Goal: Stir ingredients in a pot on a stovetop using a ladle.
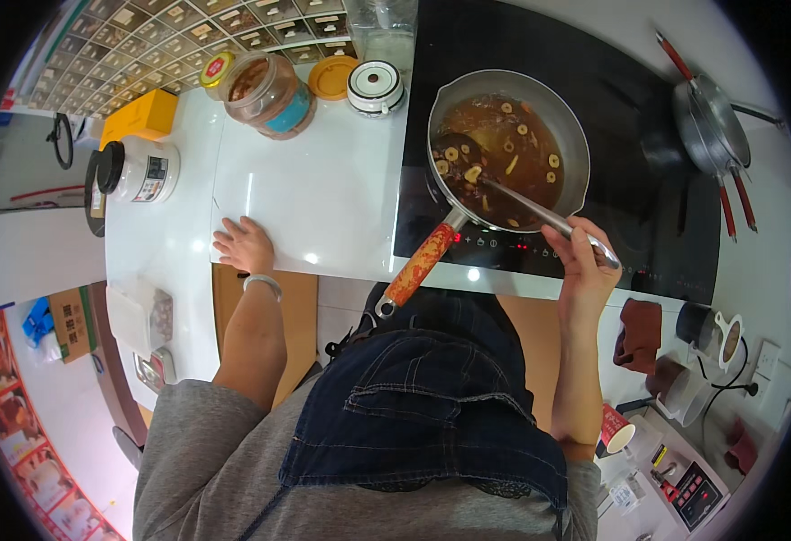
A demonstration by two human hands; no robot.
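My right hand (586, 260) grips the steel handle of a ladle (529, 205), whose bowl lies in the brown broth at the left side of a metal saucepan (575, 128). Pale ring-shaped slices and reddish bits float in the broth (531, 155). The pan stands on a black glass cooktop (625, 162) with lit red indicators, its orange-and-red handle pointing down and left over the front edge. My left hand (245, 247) rests with spread fingers on the white counter (307, 203), holding nothing, and a pale bangle (263, 284) circles that wrist.
Behind the counter stand a jar of brown powder (274, 101), a lidded white pot (374, 88) and small drawers (233, 20). A white jar (145, 169) and clear containers (142, 314) are at left. Red-handled strainers (713, 122) hang right; a brown cloth (639, 336) lies near the right elbow.
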